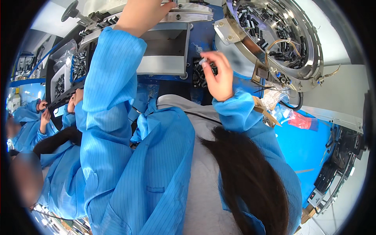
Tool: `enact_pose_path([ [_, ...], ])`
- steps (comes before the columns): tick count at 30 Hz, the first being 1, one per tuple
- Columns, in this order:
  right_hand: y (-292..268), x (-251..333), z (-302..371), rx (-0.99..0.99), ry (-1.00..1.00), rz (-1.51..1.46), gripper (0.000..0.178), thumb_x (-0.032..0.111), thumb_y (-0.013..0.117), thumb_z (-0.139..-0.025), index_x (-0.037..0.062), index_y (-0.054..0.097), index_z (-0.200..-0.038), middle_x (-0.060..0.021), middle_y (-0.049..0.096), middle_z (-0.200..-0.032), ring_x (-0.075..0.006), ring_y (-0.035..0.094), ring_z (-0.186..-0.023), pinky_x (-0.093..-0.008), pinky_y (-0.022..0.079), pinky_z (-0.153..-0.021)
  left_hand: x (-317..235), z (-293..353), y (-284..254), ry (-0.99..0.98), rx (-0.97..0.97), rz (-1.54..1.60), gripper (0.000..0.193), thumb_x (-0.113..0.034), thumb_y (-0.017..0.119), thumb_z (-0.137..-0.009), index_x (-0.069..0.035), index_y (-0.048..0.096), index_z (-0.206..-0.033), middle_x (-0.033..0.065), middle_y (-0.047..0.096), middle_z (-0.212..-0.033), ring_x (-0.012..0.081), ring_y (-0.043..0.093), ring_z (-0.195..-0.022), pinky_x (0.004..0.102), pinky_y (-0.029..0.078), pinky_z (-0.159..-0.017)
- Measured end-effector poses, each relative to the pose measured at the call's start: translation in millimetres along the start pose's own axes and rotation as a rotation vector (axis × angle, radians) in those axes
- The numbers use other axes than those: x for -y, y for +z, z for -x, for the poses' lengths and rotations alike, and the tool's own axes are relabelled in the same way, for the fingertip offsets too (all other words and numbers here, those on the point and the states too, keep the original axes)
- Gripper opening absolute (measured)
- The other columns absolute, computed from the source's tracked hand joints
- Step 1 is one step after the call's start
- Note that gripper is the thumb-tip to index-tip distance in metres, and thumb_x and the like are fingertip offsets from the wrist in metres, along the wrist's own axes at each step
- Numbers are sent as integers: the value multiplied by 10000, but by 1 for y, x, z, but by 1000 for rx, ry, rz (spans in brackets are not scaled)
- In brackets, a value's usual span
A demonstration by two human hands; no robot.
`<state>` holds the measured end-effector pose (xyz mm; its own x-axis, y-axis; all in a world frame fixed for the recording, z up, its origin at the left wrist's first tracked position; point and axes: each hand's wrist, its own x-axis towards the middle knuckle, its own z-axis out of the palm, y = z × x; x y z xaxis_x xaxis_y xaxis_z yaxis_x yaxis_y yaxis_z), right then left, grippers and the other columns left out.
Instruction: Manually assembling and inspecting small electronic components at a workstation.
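Note:
My right hand (220, 76) is closed in a pinch, thumb against fingers, on a small silvery-ended capacitor (203, 61). Below its fingertips a dark tray holds several loose black-and-silver capacitors (199, 74). My left hand (141, 15) reaches to the top edge, where the picture cuts off most of its fingers. Its thumb bends in at the end of a metal rail (188, 15), beside a small piece too hidden to name. Under that rail stands a grey metal housing (162, 64) with an open recess.
A round steel feeder bowl (313, 51) full of capacitors stands at the upper right. Left of my arm are bins of capacitors (79, 64) and a black knob (70, 11). Two co-workers in blue smocks (62, 184) sit at the left. A red bag (300, 120) lies at right.

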<state>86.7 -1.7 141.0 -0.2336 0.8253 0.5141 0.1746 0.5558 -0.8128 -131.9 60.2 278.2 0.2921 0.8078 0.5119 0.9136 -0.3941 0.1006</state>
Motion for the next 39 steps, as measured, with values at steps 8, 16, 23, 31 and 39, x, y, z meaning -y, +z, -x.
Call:
enact_pose_path([
  [8, -2, 43, -96, -223, -279, -67, 205, 19, 670, -790, 44, 638, -991, -66, 606, -849, -157, 555, -667, -264, 429, -573, 13, 7, 2, 5, 51, 7, 124, -158, 647, -767, -134, 657, -888, 68, 652, -851, 278, 603, -919, 432, 384, -884],
  [16, 13, 42, -135, -62, -292, 243, 188, 11, 612, -799, 16, 600, -987, -163, 593, -861, -316, 589, -766, -370, 472, -697, 7, 3, 3, 53, 53, -106, 105, -121, 636, -750, -135, 647, -854, 53, 625, -852, 259, 580, -966, 454, 378, -896],
  [23, 17, 27, -138, 54, -236, 408, 139, 44, 643, -768, 23, 593, -897, -156, 600, -812, -342, 585, -843, -426, 457, -742, 12, 4, 8, 142, 137, -46, 106, -55, 603, -728, -108, 624, -818, 75, 625, -885, 277, 574, -982, 477, 383, -919],
  [31, 15, 42, -128, -38, -357, 537, 180, 98, 660, -764, 32, 601, -920, -156, 584, -906, -354, 569, -876, -464, 432, -793, -18, 20, -12, 35, -63, 97, 223, -41, 595, -750, -59, 597, -972, 141, 619, -911, 345, 571, -985, 468, 433, -882],
  [39, -12, 23, -1, 202, 214, -298, 207, -31, 555, -864, 54, 612, -1044, 13, 629, -836, -61, 563, -749, -215, 415, -624, -88, 135, 88, -162, 346, 608, 174, -38, 538, -798, -5, 607, -953, 220, 629, -875, 404, 608, -843, 485, 488, -755],
])
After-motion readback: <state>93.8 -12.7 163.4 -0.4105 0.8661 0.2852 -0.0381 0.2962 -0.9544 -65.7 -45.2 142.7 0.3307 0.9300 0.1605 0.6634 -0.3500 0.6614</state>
